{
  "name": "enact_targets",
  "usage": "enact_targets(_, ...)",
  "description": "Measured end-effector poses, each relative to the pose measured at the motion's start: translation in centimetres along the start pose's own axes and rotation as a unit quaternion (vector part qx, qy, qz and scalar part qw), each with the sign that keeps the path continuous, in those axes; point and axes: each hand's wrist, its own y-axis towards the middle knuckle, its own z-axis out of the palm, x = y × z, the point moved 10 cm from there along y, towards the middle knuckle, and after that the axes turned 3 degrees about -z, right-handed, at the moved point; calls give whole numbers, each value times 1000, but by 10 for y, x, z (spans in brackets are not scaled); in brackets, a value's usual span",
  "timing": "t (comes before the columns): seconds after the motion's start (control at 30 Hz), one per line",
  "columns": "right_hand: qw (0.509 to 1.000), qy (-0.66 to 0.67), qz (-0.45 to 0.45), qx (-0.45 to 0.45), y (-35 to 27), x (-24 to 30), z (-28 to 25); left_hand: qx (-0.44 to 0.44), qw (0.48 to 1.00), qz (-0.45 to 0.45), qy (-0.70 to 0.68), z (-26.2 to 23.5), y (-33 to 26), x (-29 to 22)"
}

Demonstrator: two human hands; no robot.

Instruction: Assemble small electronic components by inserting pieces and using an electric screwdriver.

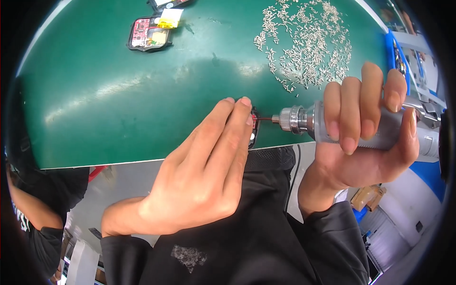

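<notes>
My right hand (363, 137) grips a silver electric screwdriver (304, 121) held sideways, its thin bit pointing left. The bit tip meets a small black device with a red circuit board (255, 127) at the near edge of the green mat (118, 95). My left hand (204, 171) lies flat with fingers together, fingertips pressing on that device and hiding most of it.
A scatter of several small silver screws (306, 42) lies on the mat behind the screwdriver. Another opened black device with a red board (148, 34) and a yellow battery (170, 19) sits at the far left. A second person's arm (28, 209) shows at the lower left.
</notes>
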Motion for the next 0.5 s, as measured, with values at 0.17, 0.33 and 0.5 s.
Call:
enact_targets(0.17,1000,-23,21,2,1,-2,3,-8,1000,-7,-20,1,-1,4)
enact_targets(0.33,999,-42,10,2,-3,3,6,-25,999,-12,-33,0,-1,7)
enact_targets(0.5,999,-19,20,21,6,-2,1,-32,999,9,-18,1,-2,2)
